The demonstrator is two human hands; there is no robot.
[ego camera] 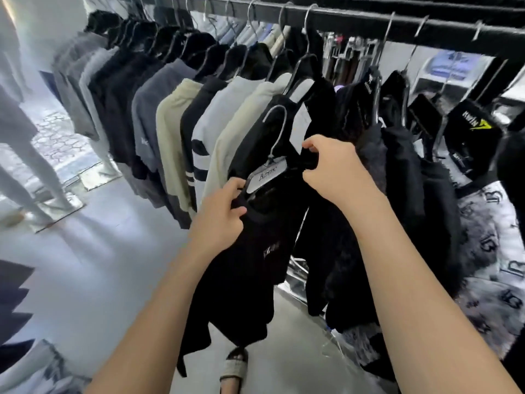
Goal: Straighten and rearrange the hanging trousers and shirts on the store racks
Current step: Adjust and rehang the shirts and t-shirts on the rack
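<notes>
The left hand (224, 214) curls its fingers tight on one shoulder of the black shirt (255, 251). The right hand (332, 169) pinches the other. Its hanger (272, 169) is off the rail (369, 24), probably so they can fix it.

Hanger label (267, 175): script brand word, blurred, not legible | black tag (474, 122) near rack's right end: white-yellow lettering, unreadable | grey-white patterned garment (488, 251): repeated letter "B".
</notes>
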